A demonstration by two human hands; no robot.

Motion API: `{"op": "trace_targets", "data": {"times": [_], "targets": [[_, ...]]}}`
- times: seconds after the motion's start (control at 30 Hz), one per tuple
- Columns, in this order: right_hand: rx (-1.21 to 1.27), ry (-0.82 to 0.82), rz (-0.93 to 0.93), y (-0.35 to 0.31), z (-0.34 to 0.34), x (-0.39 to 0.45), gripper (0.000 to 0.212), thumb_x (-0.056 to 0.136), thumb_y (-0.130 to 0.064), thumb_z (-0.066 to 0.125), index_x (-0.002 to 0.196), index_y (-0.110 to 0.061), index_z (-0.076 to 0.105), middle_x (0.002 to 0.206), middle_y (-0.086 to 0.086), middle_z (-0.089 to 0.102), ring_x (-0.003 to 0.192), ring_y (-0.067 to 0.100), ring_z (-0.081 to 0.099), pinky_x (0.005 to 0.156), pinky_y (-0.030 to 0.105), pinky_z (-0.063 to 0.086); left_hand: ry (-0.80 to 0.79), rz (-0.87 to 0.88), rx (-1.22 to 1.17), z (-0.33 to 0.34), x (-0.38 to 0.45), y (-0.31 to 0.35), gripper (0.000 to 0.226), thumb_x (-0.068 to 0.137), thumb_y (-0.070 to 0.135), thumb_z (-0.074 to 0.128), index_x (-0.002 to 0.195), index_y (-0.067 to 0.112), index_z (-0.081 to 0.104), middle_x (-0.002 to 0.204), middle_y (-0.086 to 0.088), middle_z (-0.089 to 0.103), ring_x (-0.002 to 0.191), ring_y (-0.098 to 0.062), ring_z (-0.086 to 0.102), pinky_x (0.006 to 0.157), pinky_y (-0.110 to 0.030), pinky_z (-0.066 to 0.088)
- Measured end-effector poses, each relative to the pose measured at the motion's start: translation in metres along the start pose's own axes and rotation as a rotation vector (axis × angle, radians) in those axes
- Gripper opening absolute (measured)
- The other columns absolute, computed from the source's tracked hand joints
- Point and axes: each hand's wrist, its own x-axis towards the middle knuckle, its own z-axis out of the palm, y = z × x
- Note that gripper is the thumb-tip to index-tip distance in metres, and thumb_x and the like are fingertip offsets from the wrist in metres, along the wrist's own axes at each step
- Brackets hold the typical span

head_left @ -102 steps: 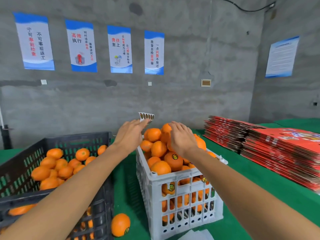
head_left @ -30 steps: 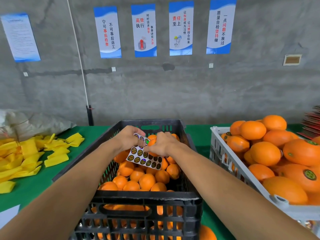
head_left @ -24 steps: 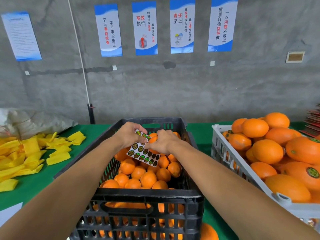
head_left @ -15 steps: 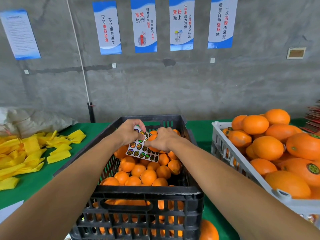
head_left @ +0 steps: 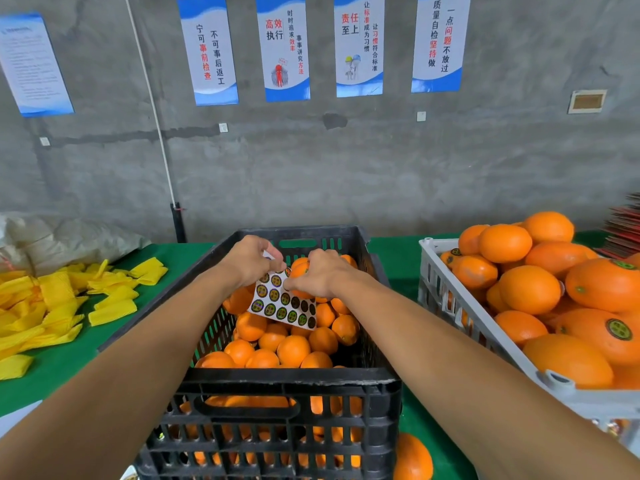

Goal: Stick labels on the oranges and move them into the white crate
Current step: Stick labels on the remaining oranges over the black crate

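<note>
In the head view, both hands work above the far half of the black crate (head_left: 287, 382), which stands on the green bench (head_left: 65, 362). The left hand (head_left: 247, 259) pinches the top edge of the label sheet (head_left: 282, 303), so its grip is closed on the sheet, which hangs down over the oranges (head_left: 292, 349) in that crate. The right hand (head_left: 320, 273) curls at the sheet's upper right corner, its fingertips (head_left: 289, 284) on a label; whether they have it lifted I cannot tell, and an orange shows just behind them. The white crate (head_left: 485, 344) sits right of the black crate, heaped with labelled fruit. Yellow foam sleeves (head_left: 59, 306) lie left of the black crate, and 1 loose orange (head_left: 414, 457) rests at its near right corner. I judge the sheet light, limp and prone to curling, best held taut by an edge while a label is peeled from its rim; the labels are thin and tacky. The oranges look firm, round and likely to roll, so each wants a whole-hand cupped hold.
</note>
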Motion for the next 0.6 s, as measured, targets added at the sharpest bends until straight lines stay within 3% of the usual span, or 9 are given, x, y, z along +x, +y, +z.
{"op": "trace_targets", "data": {"times": [0.1,0.2,0.27,0.33,0.47,0.6], "targets": [[0.018,-0.006,0.007,-0.0004,-0.0007,-0.0006,0.075,0.08,-0.064,0.074,0.128,-0.008,0.06,0.118,0.008,0.063,0.1,0.025,0.063,0.059,0.031,0.041,-0.02,0.027,-0.007,0.0012,-0.0018,0.0021,0.009,0.089,0.019,0.078,0.095,0.022,0.072,0.118,-0.008,0.07,0.11,-0.028,0.066,0.097,-0.046,0.055],[0.005,-0.003,0.003,-0.0001,-0.0011,-0.0009,0.069,0.082,-0.064,0.073,0.122,-0.008,0.061,0.115,0.008,0.062,0.099,0.025,0.062,0.062,0.032,0.042,-0.078,0.039,-0.045,0.0016,-0.0039,0.0039,0.02,0.086,0.013,0.08,0.098,0.026,0.07,0.104,-0.003,0.069,0.11,-0.029,0.066,0.101,-0.05,0.053],[0.001,-0.001,0.004,0.0005,-0.0013,-0.0008,0.07,0.082,-0.064,0.071,0.123,-0.008,0.06,0.117,0.008,0.062,0.103,0.027,0.063,0.064,0.033,0.042,-0.094,0.031,-0.021,0.0028,-0.004,0.0044,0.027,0.084,0.009,0.081,0.101,0.026,0.069,0.107,-0.004,0.069,0.111,-0.029,0.064,0.102,-0.05,0.052],[-0.002,0.001,0.005,0.0004,-0.0013,-0.0007,0.072,0.082,-0.065,0.071,0.125,-0.008,0.06,0.121,0.009,0.062,0.106,0.028,0.063,0.069,0.035,0.044,-0.088,0.026,-0.014,0.0034,-0.0036,0.0046,0.028,0.084,0.008,0.082,0.103,0.025,0.07,0.109,-0.006,0.07,0.108,-0.028,0.066,0.1,-0.049,0.054],[0.018,0.008,0.005,-0.0001,-0.0019,-0.0009,0.073,0.083,-0.064,0.071,0.129,-0.009,0.058,0.122,0.01,0.063,0.106,0.028,0.062,0.073,0.036,0.048,-0.018,0.022,-0.048,-0.0011,-0.0016,0.0049,0.025,0.082,0.014,0.085,0.105,0.017,0.076,0.092,-0.005,0.075,0.093,-0.025,0.071,0.089,-0.043,0.059],[0.024,0.012,0.007,-0.0009,-0.0033,-0.0029,0.071,0.083,-0.063,0.072,0.127,-0.009,0.06,0.115,0.008,0.061,0.097,0.024,0.058,0.061,0.031,0.041,0.02,0.019,-0.075,-0.0053,-0.0025,0.0052,0.019,0.085,0.014,0.082,0.103,0.015,0.077,0.096,-0.01,0.078,0.083,-0.024,0.074,0.076,-0.039,0.062]]}}
